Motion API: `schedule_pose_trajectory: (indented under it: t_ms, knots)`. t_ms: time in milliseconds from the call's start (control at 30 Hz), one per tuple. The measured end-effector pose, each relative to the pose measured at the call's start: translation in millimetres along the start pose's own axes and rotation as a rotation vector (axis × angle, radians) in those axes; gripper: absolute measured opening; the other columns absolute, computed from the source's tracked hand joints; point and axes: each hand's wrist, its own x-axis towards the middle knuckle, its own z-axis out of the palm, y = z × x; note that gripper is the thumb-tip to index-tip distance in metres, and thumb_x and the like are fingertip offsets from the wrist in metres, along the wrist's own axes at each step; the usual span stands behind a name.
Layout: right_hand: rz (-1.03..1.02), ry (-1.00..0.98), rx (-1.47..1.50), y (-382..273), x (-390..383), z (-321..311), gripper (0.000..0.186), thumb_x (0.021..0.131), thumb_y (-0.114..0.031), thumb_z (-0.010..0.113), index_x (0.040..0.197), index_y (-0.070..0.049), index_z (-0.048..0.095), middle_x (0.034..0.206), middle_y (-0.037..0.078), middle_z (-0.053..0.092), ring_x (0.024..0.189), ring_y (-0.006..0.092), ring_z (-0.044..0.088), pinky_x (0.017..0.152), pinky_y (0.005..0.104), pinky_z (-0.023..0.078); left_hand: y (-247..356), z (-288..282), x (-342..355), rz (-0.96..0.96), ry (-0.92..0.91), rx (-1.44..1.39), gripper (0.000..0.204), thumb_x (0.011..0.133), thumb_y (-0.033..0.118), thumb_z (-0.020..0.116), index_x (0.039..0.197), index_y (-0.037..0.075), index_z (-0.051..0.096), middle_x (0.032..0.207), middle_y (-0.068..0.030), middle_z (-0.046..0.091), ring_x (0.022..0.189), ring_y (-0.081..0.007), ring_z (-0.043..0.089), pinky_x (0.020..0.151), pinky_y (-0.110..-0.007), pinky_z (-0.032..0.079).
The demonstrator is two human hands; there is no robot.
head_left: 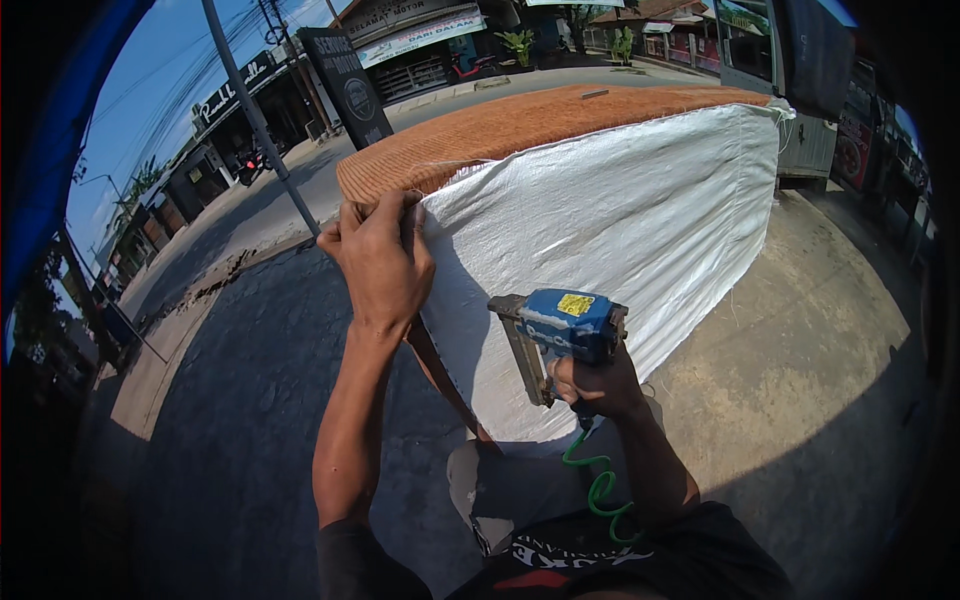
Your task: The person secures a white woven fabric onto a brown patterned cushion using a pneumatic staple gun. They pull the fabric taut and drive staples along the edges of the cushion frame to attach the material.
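In my right hand (600, 385) is a blue air staple gun (568, 318) with a dark metal nose. Its green coiled hose (602, 487) runs down from the handle toward my body. My left hand (385, 258) is closed in a pinch on the fabric edge at the near left corner of an upholstered piece, where white backing cloth (620, 215) meets orange ribbed fabric (500, 125). The gun is held above the white cloth, its nose apart from the pinched corner. The fingertips partly hide how the two layers lie there.
A small grey strip (595, 94), perhaps staples, lies on the orange top. My knee (490, 480) is below the piece's near end. Concrete ground (800, 330) surrounds it, partly shaded. A metal pole (258, 115) and a dark signboard (345, 85) stand toward the street; a vehicle (800, 80) is at the far right.
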Motion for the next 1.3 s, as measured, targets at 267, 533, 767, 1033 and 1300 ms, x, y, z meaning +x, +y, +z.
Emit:
schedule_pose_trajectory:
  t_ms: [267, 533, 767, 1033, 1300]
  knots:
    - [0.106, 0.125, -0.037, -11.8, 17.6, 10.8, 0.011, 0.083, 0.007, 0.065, 0.091, 0.001, 0.06, 0.062, 0.003, 0.055, 0.05, 0.0106, 0.054, 0.046, 0.0288, 0.045, -4.2, 7.6, 8.2, 0.218, 0.041, 0.15, 0.037, 0.087, 0.046, 0.077, 0.109, 0.017, 0.077, 0.096, -0.0045, 0.074, 0.102, -0.0246, 0.051, 0.096, -0.047, 0.025]
    - [0.033, 0.125, -0.035, -21.1, 16.4, 15.3, 0.005, 0.086, 0.003, 0.065, 0.088, 0.001, 0.06, 0.064, 0.004, 0.057, 0.048, 0.0104, 0.054, 0.045, 0.0282, 0.045, -1.1, -6.6, 8.6, 0.036, 0.143, 0.221, 0.043, 0.086, 0.045, 0.079, 0.113, 0.013, 0.074, 0.109, -0.0061, 0.061, 0.12, -0.0266, 0.045, 0.1, -0.047, 0.025]
    - [-0.178, -0.026, -0.325, 9.1, 12.0, -10.3, 0.005, 0.087, 0.001, 0.063, 0.085, 0.001, 0.059, 0.064, 0.005, 0.058, 0.049, 0.0103, 0.055, 0.047, 0.0274, 0.045, 33.7, 25.9, 14.2, 0.366, 0.105, 0.213, 0.047, 0.091, 0.035, 0.073, 0.131, 0.013, 0.063, 0.132, -0.0078, 0.061, 0.122, -0.0238, 0.054, 0.107, -0.045, 0.031]
    - [0.016, 0.183, 0.078, -9.8, 21.5, 3.9, 0.01, 0.084, -0.001, 0.064, 0.093, 0.003, 0.061, 0.065, 0.005, 0.059, 0.049, 0.0104, 0.056, 0.048, 0.0269, 0.046, 12.1, 10.2, 10.8, 0.242, -0.029, 0.176, 0.03, 0.092, 0.032, 0.072, 0.113, 0.009, 0.072, 0.097, -0.0072, 0.073, 0.099, -0.0235, 0.065, 0.104, -0.046, 0.032]
    - [-0.111, 0.334, -0.053, -58.9, 58.5, 32.3, 0.013, 0.086, -0.001, 0.065, 0.097, 0.004, 0.063, 0.066, 0.002, 0.058, 0.048, 0.0086, 0.052, 0.045, 0.0266, 0.042, 1.0, 1.0, 20.5, 0.193, -0.088, 0.159, 0.026, 0.089, 0.031, 0.076, 0.101, 0.008, 0.073, 0.083, -0.0103, 0.072, 0.096, -0.0301, 0.064, 0.099, -0.054, 0.032]
